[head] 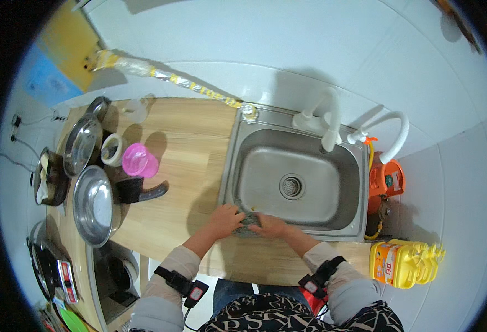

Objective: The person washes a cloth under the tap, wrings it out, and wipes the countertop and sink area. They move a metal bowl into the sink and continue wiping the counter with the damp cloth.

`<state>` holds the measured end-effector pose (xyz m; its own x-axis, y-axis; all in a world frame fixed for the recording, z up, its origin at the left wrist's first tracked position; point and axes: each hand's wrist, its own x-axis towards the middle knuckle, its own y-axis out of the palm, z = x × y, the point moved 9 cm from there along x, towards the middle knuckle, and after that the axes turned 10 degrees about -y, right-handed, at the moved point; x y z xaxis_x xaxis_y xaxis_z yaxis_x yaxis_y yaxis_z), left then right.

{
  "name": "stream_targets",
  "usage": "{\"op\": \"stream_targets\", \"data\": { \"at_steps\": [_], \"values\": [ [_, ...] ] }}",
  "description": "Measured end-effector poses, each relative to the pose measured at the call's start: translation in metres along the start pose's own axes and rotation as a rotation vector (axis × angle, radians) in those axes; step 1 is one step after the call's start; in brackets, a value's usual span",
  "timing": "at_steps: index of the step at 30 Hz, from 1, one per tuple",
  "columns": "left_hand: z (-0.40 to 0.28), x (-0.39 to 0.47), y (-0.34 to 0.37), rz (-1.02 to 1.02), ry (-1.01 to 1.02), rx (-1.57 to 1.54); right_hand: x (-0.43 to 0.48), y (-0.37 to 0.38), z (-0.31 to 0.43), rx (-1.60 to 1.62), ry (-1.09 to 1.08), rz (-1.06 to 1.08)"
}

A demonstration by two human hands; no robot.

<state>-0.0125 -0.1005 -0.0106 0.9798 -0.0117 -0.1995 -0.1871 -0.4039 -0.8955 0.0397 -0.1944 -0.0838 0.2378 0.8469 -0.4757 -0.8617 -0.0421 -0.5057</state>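
Note:
A crumpled grey cloth (247,224) is between my two hands at the near left corner of a stainless-steel sink (260,166). My left hand (226,220) grips its left side, with the fingers curled toward the sink rim. From the right, my right hand (271,227) holds the cloth's other side over the front rim. Part of the cloth is hidden by my fingers. A small yellowish scrap (253,209) lies on the basin wall just beyond the cloth. The round drain (292,186) shows in the basin floor.
Behind the basin rise a white faucet (330,120) and a white curved spout (397,137). On the wooden counter (193,166) at left are a cleaver (141,191), a pink cup (139,160) and metal bowls (96,205). Yellow jugs (407,265) stand at right.

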Motion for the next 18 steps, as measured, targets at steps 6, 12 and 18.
{"op": "stream_targets", "data": {
  "at_steps": [6,12,18],
  "values": [
    [-0.015,0.029,0.033,0.258,-0.065,-0.056,-0.025,-0.007,-0.031,-0.091,-0.164,-0.093],
    [-0.083,0.077,0.03,0.429,-0.094,-0.431,-0.101,-0.077,-0.052,0.032,0.022,-0.323],
    [-0.114,0.108,-0.133,-0.079,0.013,-0.74,-0.177,-0.229,0.04,0.205,-0.304,-0.859]
  ]
}}
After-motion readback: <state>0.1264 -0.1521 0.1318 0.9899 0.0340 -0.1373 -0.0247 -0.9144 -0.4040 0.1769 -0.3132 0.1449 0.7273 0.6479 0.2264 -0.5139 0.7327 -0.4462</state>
